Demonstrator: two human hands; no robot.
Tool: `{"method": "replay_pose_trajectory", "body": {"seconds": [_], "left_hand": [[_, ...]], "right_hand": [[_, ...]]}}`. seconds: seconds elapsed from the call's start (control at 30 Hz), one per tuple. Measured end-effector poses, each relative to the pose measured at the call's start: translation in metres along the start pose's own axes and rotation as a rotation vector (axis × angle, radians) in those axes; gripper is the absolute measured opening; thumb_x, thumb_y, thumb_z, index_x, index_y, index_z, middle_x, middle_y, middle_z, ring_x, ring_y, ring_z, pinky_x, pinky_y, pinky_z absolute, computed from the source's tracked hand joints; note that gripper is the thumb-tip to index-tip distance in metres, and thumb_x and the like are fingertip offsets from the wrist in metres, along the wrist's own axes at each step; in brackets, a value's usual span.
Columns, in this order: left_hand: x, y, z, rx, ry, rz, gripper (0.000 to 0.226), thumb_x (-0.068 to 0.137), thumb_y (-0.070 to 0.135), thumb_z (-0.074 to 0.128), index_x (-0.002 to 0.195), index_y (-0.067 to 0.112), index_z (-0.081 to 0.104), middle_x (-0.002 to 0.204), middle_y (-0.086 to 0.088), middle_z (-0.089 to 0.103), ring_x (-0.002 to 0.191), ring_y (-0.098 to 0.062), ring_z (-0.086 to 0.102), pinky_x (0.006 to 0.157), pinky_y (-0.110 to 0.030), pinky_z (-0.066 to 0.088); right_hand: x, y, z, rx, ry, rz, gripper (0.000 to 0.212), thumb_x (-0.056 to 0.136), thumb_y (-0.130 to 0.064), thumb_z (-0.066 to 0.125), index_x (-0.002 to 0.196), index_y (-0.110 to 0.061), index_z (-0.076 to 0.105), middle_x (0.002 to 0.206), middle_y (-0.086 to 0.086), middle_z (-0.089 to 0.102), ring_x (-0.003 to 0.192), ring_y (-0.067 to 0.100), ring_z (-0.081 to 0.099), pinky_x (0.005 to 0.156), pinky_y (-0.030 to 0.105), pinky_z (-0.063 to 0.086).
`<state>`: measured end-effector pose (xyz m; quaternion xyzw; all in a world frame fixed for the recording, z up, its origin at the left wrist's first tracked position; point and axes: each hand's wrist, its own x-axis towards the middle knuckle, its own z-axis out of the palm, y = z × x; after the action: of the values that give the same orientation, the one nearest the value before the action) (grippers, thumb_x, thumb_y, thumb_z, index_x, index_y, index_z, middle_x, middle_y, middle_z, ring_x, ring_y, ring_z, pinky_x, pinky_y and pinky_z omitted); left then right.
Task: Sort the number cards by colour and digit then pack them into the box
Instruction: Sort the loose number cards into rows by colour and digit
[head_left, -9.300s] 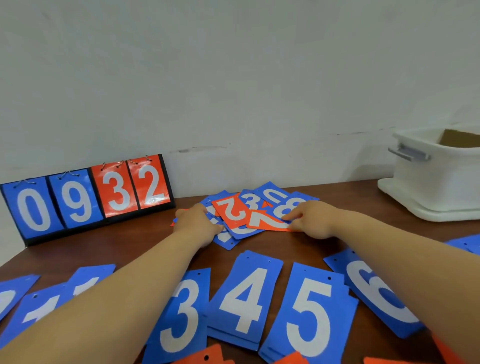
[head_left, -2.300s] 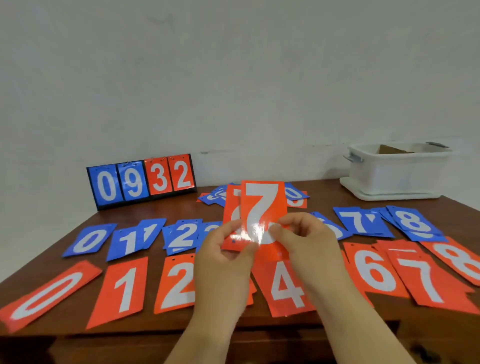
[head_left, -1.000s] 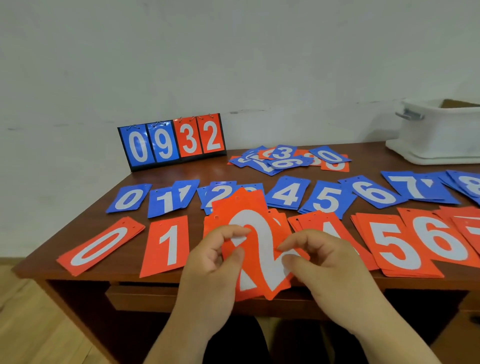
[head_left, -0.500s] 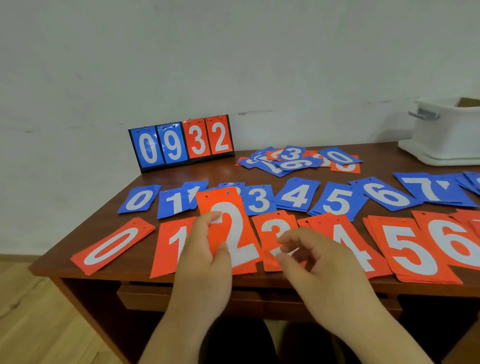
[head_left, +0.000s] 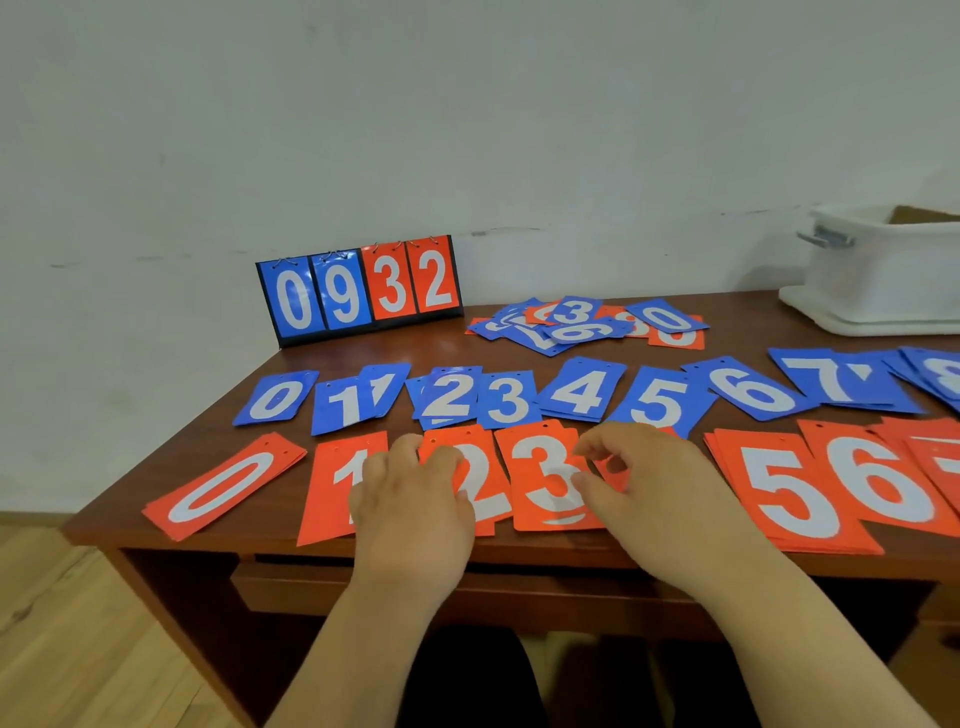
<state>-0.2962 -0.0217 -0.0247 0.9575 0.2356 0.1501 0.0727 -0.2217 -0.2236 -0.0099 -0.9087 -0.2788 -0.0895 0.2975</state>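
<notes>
Head view: a scoreboard (head_left: 363, 291) stands at the back of the table (head_left: 208, 441). In front of it lie a blue row (head_left: 582, 389) of cards, then a red row (head_left: 779, 488). The left hand (head_left: 410, 509) rests on the red 2 (head_left: 485, 493), fingers relaxed. The right hand (head_left: 644, 493) hovers over the red 3 (head_left: 545, 467), fingers loosely curled and empty. Right of the scoreboard are a mixed heap (head_left: 587, 322), then the white box (head_left: 893, 270).

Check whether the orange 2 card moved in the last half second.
Yes. The orange 2 card moved toward the near edge of the table: before it hid the blue 2 cards, now it lies in front of them.
</notes>
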Motion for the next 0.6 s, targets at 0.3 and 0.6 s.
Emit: {"method": "replay_pose_trajectory", "body": {"seconds": [0.3, 0.6], "left_hand": [[0.048, 0.025, -0.025, -0.178, 0.011, 0.147, 0.050, 0.095, 0.046, 0.058, 0.142, 0.035, 0.046, 0.144, 0.004, 0.048, 0.134, -0.022, 0.042, 0.108, -0.042, 0.041], [0.171, 0.076, -0.014, -0.096, -0.133, 0.280, 0.059, 0.092, 0.054, 0.061, 0.144, 0.030, 0.046, 0.145, 0.000, 0.049, 0.127, -0.024, 0.050, 0.102, -0.045, 0.048]], "right_hand": [[0.049, 0.016, -0.043, -0.071, -0.096, 0.002, 0.049, 0.090, -0.045, 0.066, 0.137, -0.037, 0.053, 0.140, -0.012, 0.053, 0.114, 0.009, 0.054, 0.087, 0.023, 0.040], [0.151, 0.091, -0.067, -0.208, -0.178, 0.162, 0.049, 0.088, -0.044, 0.067, 0.134, -0.028, 0.057, 0.136, -0.004, 0.060, 0.108, 0.017, 0.063, 0.091, 0.028, 0.046]]}}
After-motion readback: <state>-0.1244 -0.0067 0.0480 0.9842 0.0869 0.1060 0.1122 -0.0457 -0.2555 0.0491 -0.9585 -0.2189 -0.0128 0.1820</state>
